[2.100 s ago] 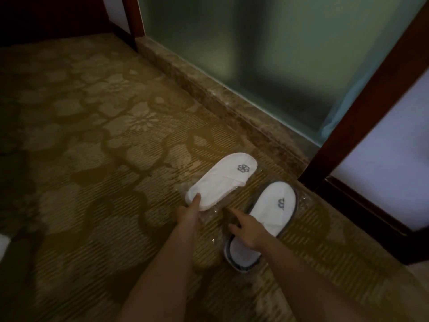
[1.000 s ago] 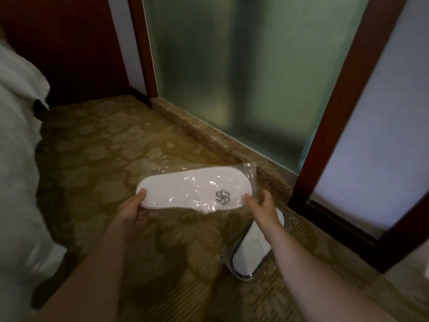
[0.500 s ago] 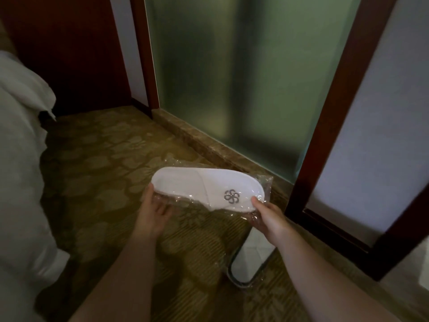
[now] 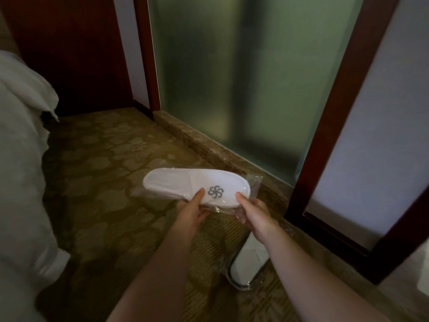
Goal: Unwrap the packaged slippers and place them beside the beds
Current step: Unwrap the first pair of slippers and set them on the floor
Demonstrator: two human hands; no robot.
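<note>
Dim room, patterned brown carpet, white bed at left. We hold the white logo slipper in clear plastic wrap above the carpet; left hand and right hand both pinch its near edge. A second wrapped slipper lies on the carpet below.

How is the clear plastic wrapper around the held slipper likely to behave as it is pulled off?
The wrapper looks thin and crinkled, so probably floppy and light. Its glossy film may slip between fingers. The slipper looks soft, so it may bend.
</note>
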